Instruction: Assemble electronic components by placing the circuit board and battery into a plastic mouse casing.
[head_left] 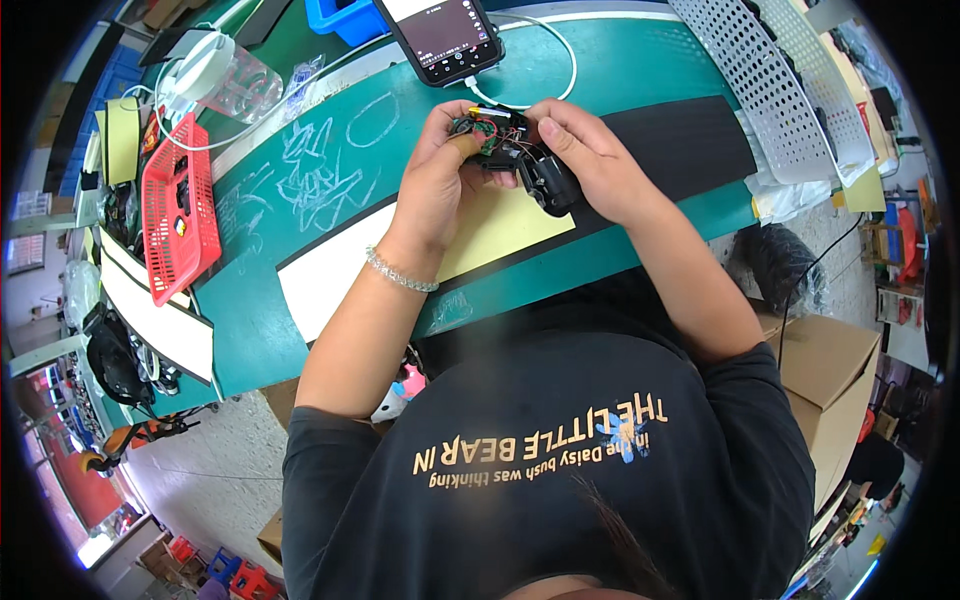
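Observation:
Between my two hands, above the table, is a black plastic device (548, 184) with its inside exposed. A green circuit board and thin red and black wires show in its upper left part; a rounded black housing hangs at its lower right. My left hand (445, 160) grips the board side, thumb pressed on it. My right hand (585, 150) is closed around the other side, with its thumb along the top near the housing. The fingers behind the device are mostly hidden. A yellow and white sheet (510, 235) and a black mat (680, 145) lie beneath.
A phone (440, 40) with a white cable stands at the back of the green table (270, 240). To the left are a red basket (180, 215) with small parts and a clear jug (235, 80). Perforated grey trays (770, 90) stand at right; a cardboard box (820, 370) sits below.

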